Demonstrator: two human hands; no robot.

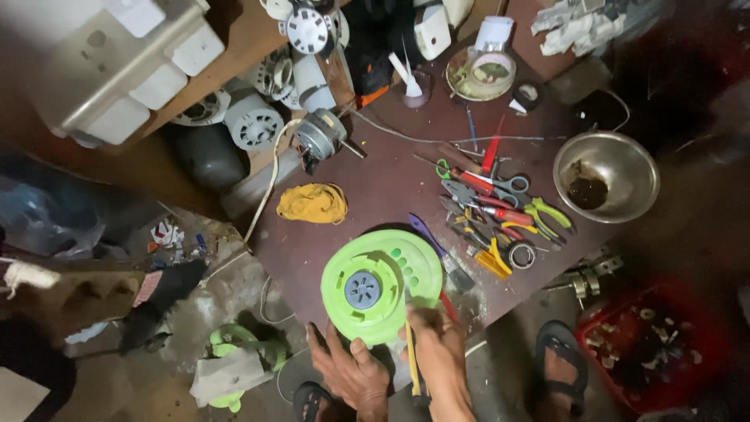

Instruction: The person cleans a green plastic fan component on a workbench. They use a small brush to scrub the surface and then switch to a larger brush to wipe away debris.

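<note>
A round green plastic fan housing (380, 283) with a grey hub lies on the dark brown board (391, 180). My left hand (349, 370) rests at the housing's near edge, fingers spread and touching its rim. My right hand (439, 348) is closed around a yellow-handled screwdriver (412, 355), its shaft pointing up toward the housing's right side.
A heap of pliers, scissors and screwdrivers (500, 207) lies right of the housing, with a purple brush (439, 252), a yellow cloth (312, 203), a steel bowl (605, 176), a tape roll (480, 73) and several fan motors (316, 137) behind. A red crate (652, 348) stands by my sandalled foot (558, 375).
</note>
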